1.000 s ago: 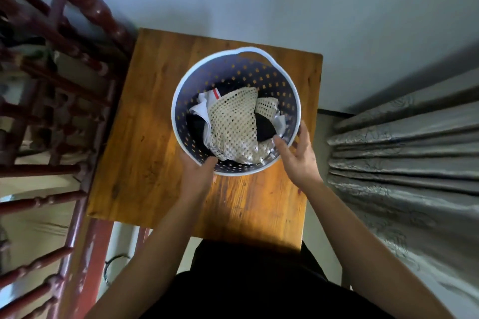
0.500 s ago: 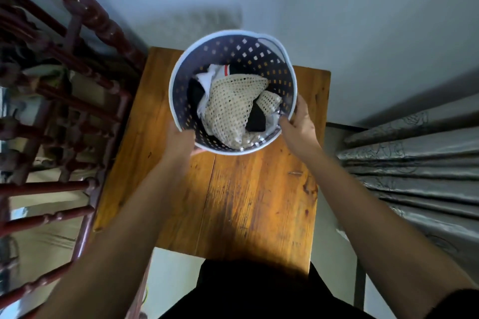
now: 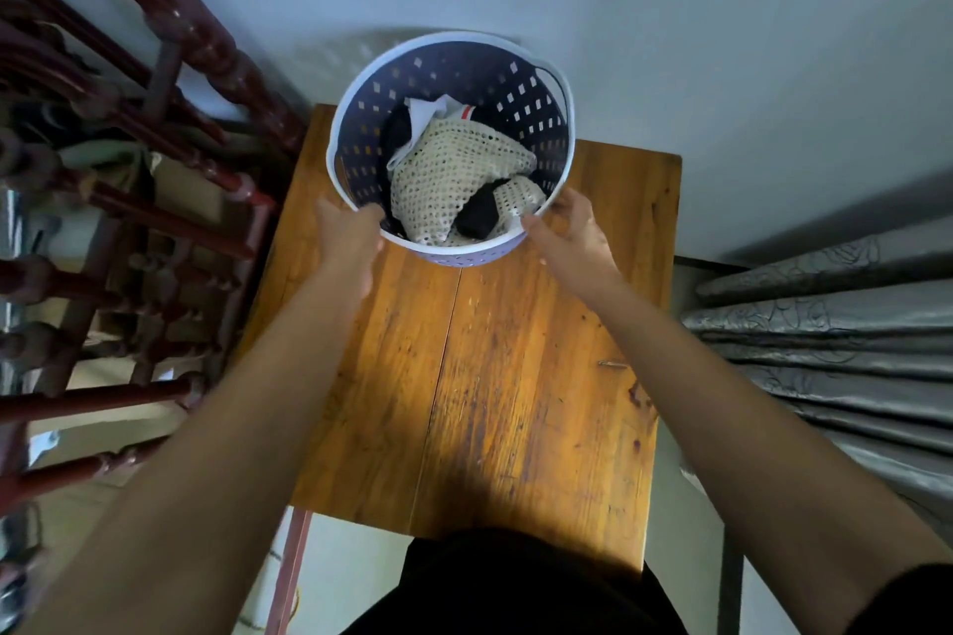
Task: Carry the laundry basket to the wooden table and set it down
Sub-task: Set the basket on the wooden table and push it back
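Note:
The round lavender laundry basket (image 3: 522, 88) with a white rim and perforated walls is at the far end of the wooden table (image 3: 515, 376), close to the wall. Inside lie a cream mesh cloth (image 3: 454, 181), dark garments and a white piece. My left hand (image 3: 348, 242) grips the near-left rim, thumb over the edge. My right hand (image 3: 572, 235) holds the near-right rim between thumb and fingers. Whether the basket's base rests fully on the tabletop is hidden.
A dark red turned-wood frame (image 3: 170, 36) with rails stands close along the table's left side. Grey patterned curtains (image 3: 825, 340) hang at the right. A pale wall (image 3: 670, 16) is directly behind the table. My dark clothing (image 3: 505, 588) is at the table's near edge.
The basket has moved away from me, from the table's middle to its far end by the wall. Both arms have stretched forward with it, hands staying on the near rim.

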`<state>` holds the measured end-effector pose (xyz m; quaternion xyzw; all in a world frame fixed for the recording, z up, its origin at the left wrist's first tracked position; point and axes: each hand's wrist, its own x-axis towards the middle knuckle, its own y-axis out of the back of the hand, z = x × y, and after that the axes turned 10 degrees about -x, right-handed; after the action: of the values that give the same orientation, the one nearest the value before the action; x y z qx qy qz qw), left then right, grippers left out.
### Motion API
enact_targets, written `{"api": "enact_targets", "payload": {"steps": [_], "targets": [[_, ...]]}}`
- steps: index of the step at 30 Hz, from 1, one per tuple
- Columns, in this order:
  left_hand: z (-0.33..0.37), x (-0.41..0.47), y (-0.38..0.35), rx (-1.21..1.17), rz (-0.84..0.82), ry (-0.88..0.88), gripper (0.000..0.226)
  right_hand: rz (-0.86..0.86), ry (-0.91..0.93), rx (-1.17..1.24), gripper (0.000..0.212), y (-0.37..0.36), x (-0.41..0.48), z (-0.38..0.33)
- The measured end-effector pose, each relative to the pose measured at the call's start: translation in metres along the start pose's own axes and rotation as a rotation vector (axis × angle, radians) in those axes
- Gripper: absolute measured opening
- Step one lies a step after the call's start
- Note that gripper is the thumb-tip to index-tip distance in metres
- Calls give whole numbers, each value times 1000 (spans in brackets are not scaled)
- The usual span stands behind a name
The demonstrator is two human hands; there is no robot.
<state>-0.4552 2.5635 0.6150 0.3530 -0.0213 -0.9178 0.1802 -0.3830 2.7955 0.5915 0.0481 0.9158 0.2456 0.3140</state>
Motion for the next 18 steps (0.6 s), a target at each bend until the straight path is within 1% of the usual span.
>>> {"api": "enact_targets", "payload": {"steps": [2,3,4,6,9,15,18], "targets": [[-17,-13,-8,-24,-18,141,62,2,-59,61,104,5,6,-2],[-24,-17,-13,-60,-43,212,60,-1,-74,91,105,7,11,-3],[-29,-20,-17,-125,-71,268,57,-8,-73,124,101,9,15,-5],[-30,-20,-21,-242,-110,296,50,-20,-41,168,91,9,21,-9],[-23,-12,-13,-272,-91,226,48,-30,24,117,85,-1,24,-18],[-10,22,42,-176,10,71,41,-142,110,8,106,-43,7,-36],[-8,27,59,-205,42,-17,42,-206,144,-1,110,-69,9,-47]]}}
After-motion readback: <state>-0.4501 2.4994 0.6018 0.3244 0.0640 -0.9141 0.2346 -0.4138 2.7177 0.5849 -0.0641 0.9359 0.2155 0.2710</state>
